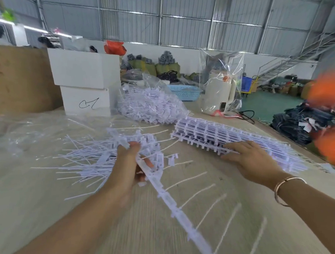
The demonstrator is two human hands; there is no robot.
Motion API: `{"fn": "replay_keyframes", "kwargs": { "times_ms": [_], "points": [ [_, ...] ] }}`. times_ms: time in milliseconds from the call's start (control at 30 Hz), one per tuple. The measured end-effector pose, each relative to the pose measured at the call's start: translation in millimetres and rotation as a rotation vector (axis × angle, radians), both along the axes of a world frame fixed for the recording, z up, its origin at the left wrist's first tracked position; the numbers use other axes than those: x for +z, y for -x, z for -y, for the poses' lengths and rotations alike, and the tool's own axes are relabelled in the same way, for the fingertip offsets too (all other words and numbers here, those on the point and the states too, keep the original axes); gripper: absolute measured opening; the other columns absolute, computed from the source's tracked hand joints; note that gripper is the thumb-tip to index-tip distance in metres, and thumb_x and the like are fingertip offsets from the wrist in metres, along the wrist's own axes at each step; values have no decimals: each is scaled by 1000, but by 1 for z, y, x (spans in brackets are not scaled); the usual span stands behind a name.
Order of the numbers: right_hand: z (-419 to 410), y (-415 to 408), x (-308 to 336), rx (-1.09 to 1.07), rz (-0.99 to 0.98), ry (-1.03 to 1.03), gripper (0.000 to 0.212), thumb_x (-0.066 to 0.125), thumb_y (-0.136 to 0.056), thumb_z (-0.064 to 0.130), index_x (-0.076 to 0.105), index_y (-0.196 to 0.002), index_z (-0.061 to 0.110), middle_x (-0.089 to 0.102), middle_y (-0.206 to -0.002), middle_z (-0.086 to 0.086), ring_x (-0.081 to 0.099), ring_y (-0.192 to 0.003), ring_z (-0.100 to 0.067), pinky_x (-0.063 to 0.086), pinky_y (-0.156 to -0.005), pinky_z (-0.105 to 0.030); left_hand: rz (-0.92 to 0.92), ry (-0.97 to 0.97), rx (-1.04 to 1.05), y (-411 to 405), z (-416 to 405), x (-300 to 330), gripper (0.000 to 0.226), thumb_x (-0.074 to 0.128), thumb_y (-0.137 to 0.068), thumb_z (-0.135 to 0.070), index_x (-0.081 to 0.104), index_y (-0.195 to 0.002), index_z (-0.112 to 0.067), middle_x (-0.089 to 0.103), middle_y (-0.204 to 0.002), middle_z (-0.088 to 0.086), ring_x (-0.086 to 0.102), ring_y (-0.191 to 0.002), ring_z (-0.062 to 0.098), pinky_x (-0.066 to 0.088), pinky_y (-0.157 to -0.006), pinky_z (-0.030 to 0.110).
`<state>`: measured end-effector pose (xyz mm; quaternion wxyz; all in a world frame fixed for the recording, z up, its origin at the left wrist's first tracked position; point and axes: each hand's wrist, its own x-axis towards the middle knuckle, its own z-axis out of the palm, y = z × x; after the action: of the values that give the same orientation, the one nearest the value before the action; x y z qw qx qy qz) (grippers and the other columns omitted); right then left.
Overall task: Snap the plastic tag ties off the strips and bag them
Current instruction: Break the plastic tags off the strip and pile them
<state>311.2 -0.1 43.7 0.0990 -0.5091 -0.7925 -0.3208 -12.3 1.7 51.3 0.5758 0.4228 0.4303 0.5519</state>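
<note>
On the pale wooden surface (38, 207) in front of me, my left hand (132, 164) grips one white plastic strip (178, 209), fingers curled round its upper end; the strip runs down toward me with thin tag ties (210, 209) still sticking out to its right. Just left of that hand lies a loose heap of snapped-off ties (85, 158). My right hand (249, 156) rests flat, fingers straight, on the near edge of a stack of unbroken strips (221, 134). Farther back, a clear plastic bag (150, 103) full of ties sits beside two white boxes (84, 81).
</note>
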Motion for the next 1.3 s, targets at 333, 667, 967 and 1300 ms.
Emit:
{"fn": "replay_keyframes", "kwargs": {
  "times_ms": [333, 667, 967, 1300],
  "points": [
    [-23, 88, -6, -20, -1663, 382, 27, 41, -96, 6, 61, -82, 19, 60, -85, -3, 56, -65, -14, 48, -64, -25, -579, -55, -462, 40, -32, 28, 37, 34, -101, -34, 65, -89, -17, 50, -51, 1, 44, -42, 14, 35, -43, 18],
    [-2, 157, -14, 82, -1607, 771, 18, 54, -94, 23, 62, -86, 9, 63, -62, -1, 53, -58, -16, 41, -49, -19, -1276, -488, -500, 16, -36, 10, 21, 40, -98, -41, 49, -82, -31, 52, -64, -7, 48, -50, 8, 39, -52, 23],
    [13, 162, -26, 183, -1825, 707, 33, 55, -92, 22, 63, -62, 13, 56, -56, -7, 48, -49, -14, 37, -51, -22, -1453, -721, 8, -16, -2, -21, 29, 54, -86, -44, 37, -104, -28, 58, -103, -9, 59, -82, 18, 33, -58, 28],
    [11, 163, -31, 309, -1622, 680, 16, 56, -91, 8, 59, -76, 12, 58, -57, 1, 51, -51, -9, 42, -51, -18, -1462, -882, 155, -3, -6, -39, 17, 48, -90, -44, 50, -100, -30, 64, -98, -8, 61, -88, 14, 32, -58, 27]
  ]
}}
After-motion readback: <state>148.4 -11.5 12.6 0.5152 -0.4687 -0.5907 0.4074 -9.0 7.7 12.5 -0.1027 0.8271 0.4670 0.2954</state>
